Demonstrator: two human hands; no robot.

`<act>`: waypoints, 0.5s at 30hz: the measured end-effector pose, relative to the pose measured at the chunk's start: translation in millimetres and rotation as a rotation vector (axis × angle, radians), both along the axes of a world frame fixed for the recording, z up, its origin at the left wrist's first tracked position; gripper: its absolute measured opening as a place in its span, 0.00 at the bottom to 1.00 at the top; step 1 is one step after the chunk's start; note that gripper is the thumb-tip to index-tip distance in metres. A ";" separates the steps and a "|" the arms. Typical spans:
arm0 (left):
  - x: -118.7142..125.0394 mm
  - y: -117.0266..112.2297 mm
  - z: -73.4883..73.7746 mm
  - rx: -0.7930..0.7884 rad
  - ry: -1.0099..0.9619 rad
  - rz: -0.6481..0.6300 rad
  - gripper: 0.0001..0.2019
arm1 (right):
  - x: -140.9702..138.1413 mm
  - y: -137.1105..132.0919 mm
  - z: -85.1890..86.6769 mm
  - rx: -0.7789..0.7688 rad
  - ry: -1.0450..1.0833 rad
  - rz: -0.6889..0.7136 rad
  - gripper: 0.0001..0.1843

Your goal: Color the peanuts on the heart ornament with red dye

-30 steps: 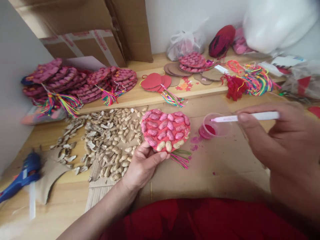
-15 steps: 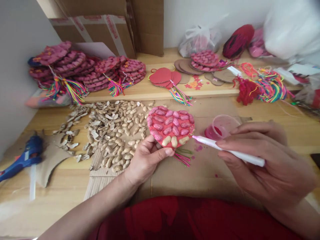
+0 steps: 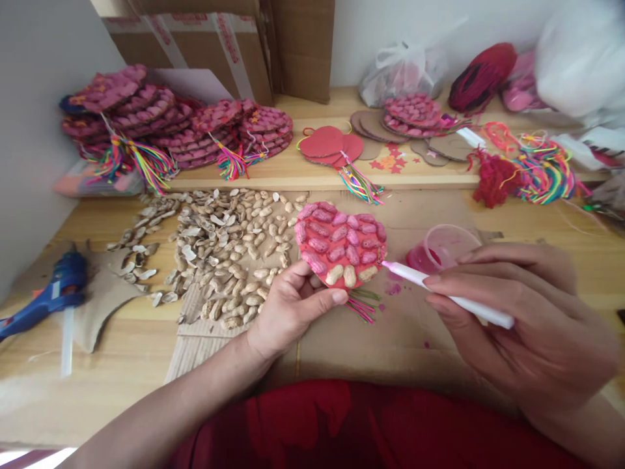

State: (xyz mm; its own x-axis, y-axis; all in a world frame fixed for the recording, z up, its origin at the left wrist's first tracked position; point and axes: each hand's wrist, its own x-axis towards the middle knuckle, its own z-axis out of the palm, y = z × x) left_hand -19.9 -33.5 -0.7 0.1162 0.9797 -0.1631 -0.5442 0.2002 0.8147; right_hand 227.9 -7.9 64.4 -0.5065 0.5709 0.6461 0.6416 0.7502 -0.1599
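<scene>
My left hand pinches the lower left edge of a red heart-shaped card covered with peanuts, most painted pink and three at the bottom still bare. A coloured tassel hangs below it. My right hand is closed on a white brush, whose pink tip touches the heart's lower right edge. A small clear cup of pink paint stands just behind the brush.
Loose peanuts and shells lie left of the heart. A blue glue gun rests at far left. Stacks of finished pink hearts, red cards, bags and coloured threads fill the raised back board. Cardboard boxes stand behind.
My right hand brought the brush from the paint cup down and left to the heart's lower right edge. The heart stays in my left hand.
</scene>
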 end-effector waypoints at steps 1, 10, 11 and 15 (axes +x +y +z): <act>-0.2 0.0 -0.2 0.002 0.006 -0.002 0.16 | 0.6 0.0 -0.3 0.004 0.003 -0.007 0.15; -0.6 -0.2 -0.8 0.022 0.007 -0.015 0.15 | -2.1 0.4 0.5 -0.005 -0.008 0.026 0.14; -0.5 -0.1 -0.6 0.019 0.005 -0.013 0.15 | -1.4 0.2 0.4 -0.002 -0.008 0.013 0.14; 0.1 0.5 1.1 -0.001 -0.016 -0.003 0.15 | 0.3 0.0 0.2 0.011 0.007 -0.018 0.15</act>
State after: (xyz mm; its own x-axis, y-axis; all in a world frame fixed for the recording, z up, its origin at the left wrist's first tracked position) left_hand -19.8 -33.0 0.4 0.1215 0.9793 -0.1621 -0.5569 0.2025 0.8055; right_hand 228.2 -7.8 64.5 -0.4915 0.5725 0.6563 0.6537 0.7404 -0.1563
